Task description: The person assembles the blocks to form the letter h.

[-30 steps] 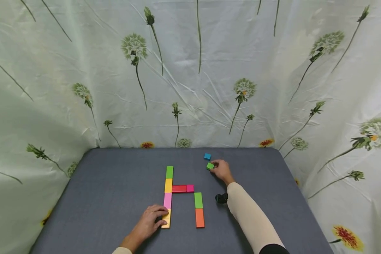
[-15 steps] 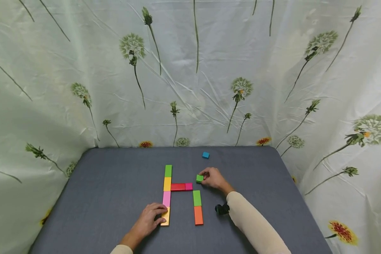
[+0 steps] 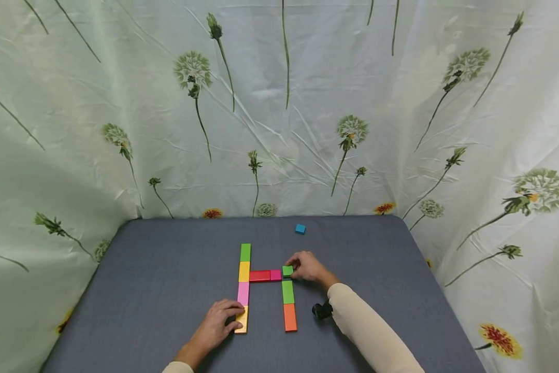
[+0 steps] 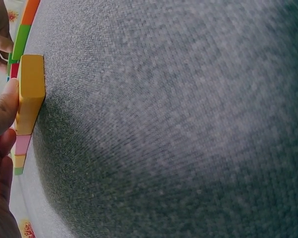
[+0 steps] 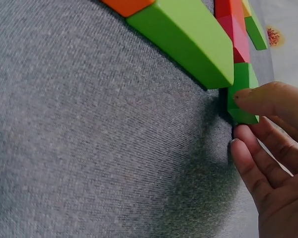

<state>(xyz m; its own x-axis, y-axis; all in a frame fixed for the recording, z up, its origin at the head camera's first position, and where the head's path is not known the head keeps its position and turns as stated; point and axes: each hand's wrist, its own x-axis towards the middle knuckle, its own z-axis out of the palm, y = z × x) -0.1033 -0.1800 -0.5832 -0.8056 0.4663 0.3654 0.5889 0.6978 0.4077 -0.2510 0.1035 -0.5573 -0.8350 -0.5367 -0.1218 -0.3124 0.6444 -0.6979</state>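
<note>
My right hand (image 3: pixel 308 266) pinches a small green block (image 3: pixel 287 271) between thumb and fingers, at the right end of a magenta block (image 3: pixel 275 275). In the right wrist view the green block (image 5: pixel 242 79) lies in line with the magenta one, at the far end of a longer light green block (image 5: pixel 188 44). My left hand (image 3: pixel 217 322) rests its thumb and a finger on the yellow-orange block (image 3: pixel 242 325) at the near end of the left column. In the left wrist view the thumb touches that yellow-orange block (image 4: pixel 32 84), with the other fingers loosely bent.
A pink block (image 3: pixel 243 293), a yellow one (image 3: pixel 244 271) and a green one (image 3: pixel 245 252) continue the left column. A red block (image 3: pixel 259 276) bridges toward the magenta one. An orange block (image 3: pixel 290 317) ends the right column. A blue block (image 3: pixel 300 229) lies near the table's far edge.
My right hand has brought the small green block from beside the blue one, toward me and left, to the magenta block's end. My left hand stays on the yellow-orange block.
</note>
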